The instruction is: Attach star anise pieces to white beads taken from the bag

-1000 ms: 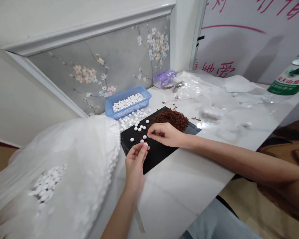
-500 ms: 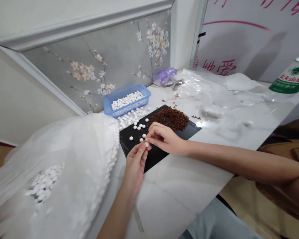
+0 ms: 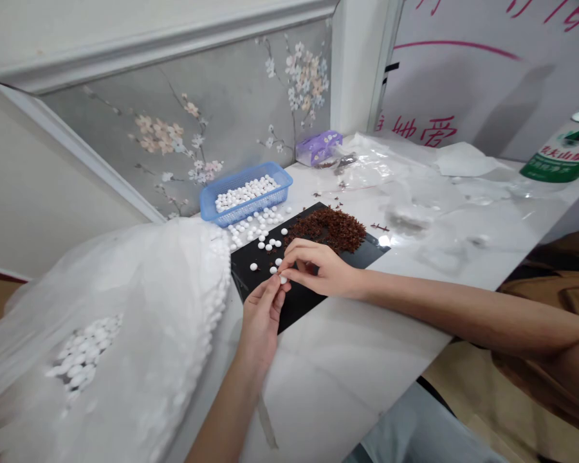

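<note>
My left hand (image 3: 262,315) pinches a small white bead (image 3: 283,279) between thumb and fingertips over the front of a black mat (image 3: 309,292). My right hand (image 3: 313,267) is closed in a pinch right against that bead, fingertips touching it; what it holds is too small to make out. Loose white beads (image 3: 265,241) lie scattered on the mat's left part. A heap of small brown pieces (image 3: 330,229) sits on the mat just behind my right hand.
A blue basket (image 3: 244,209) of white beads stands behind the mat by the wall. A big clear bag of white beads (image 3: 125,328) fills the left. Clear plastic bags (image 3: 405,193), a purple packet (image 3: 318,148) and a green-labelled bottle (image 3: 560,157) lie on the white counter.
My right hand has come back from the brown heap to meet my left hand's bead. The left hand has barely moved.
</note>
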Action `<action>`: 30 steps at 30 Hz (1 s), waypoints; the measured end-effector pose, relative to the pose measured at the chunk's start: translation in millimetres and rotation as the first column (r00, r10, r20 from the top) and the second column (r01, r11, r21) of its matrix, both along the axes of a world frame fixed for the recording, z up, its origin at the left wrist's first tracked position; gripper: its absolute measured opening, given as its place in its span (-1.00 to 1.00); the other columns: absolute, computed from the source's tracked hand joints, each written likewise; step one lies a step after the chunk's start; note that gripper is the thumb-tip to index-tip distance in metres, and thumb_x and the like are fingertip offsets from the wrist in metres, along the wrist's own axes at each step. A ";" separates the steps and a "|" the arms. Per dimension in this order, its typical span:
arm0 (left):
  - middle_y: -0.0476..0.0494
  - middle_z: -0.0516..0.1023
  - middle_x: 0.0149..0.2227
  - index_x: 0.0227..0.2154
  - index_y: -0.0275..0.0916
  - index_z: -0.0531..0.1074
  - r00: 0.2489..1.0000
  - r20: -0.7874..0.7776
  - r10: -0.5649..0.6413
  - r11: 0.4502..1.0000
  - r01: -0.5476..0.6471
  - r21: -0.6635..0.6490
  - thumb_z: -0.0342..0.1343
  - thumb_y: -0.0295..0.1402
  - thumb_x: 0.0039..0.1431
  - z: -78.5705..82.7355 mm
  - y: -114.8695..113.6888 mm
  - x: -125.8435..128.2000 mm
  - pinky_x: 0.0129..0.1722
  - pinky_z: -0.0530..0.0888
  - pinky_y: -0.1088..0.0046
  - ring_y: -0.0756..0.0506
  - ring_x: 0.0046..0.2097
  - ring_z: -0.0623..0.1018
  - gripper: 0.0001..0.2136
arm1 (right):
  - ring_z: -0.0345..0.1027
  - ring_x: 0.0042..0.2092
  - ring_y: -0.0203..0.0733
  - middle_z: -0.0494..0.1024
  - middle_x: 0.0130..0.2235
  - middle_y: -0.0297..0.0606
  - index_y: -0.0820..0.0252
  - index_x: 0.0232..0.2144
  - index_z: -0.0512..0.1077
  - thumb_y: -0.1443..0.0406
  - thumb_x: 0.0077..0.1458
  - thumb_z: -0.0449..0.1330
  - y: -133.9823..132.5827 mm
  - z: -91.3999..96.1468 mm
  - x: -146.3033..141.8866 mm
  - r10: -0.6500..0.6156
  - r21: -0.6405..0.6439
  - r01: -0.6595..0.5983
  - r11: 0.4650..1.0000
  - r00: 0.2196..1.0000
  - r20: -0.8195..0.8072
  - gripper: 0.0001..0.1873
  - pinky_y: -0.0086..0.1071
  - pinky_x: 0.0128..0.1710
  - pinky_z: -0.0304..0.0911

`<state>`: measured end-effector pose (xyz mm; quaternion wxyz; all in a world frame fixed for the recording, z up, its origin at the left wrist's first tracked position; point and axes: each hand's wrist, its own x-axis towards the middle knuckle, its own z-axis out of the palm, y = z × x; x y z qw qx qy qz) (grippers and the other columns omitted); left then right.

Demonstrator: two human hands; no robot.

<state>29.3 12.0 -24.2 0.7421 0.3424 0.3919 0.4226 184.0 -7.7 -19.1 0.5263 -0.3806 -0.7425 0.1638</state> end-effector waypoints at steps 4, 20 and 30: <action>0.02 0.53 -0.46 -0.50 -0.31 0.52 0.999 0.017 0.038 0.999 -0.038 -0.021 0.28 -0.40 -0.17 -1.5 0.4 -0.2 -0.39 0.42 0.78 0.16 -0.43 0.48 -0.88 | 0.08 -0.53 -0.46 0.33 -0.36 -0.26 0.26 -0.32 0.36 0.29 0.06 0.15 1.1 -1.1 1.7 0.032 0.013 -0.032 0.999 0.999 -0.005 -0.86 -0.54 -0.60 0.08; -0.04 0.54 -0.50 -0.50 -0.33 0.54 1.000 -0.016 -0.023 1.000 0.023 0.017 0.31 -0.37 -0.22 -0.8 1.5 -1.0 -0.38 0.44 0.75 0.14 -0.46 0.47 -0.83 | 0.12 -0.56 -0.47 0.40 -0.49 -0.33 0.28 -0.47 0.30 0.24 0.03 0.17 0.9 0.3 2.7 0.150 -0.260 -0.185 0.948 0.977 -0.149 -0.81 -0.55 -0.61 0.05; -0.07 0.53 -0.50 -0.51 -0.30 0.54 0.958 -0.279 -0.060 0.972 0.120 0.201 0.28 -0.31 -0.19 0.8 4.8 -5.1 -0.40 0.40 0.64 0.07 -0.43 0.47 -0.83 | 0.14 -0.53 -0.46 0.37 -0.50 -0.35 0.32 -0.41 0.34 0.26 0.00 0.19 3.5 6.5 16.5 0.248 -0.368 -0.267 0.891 0.964 -0.100 -0.81 -0.57 -0.59 0.05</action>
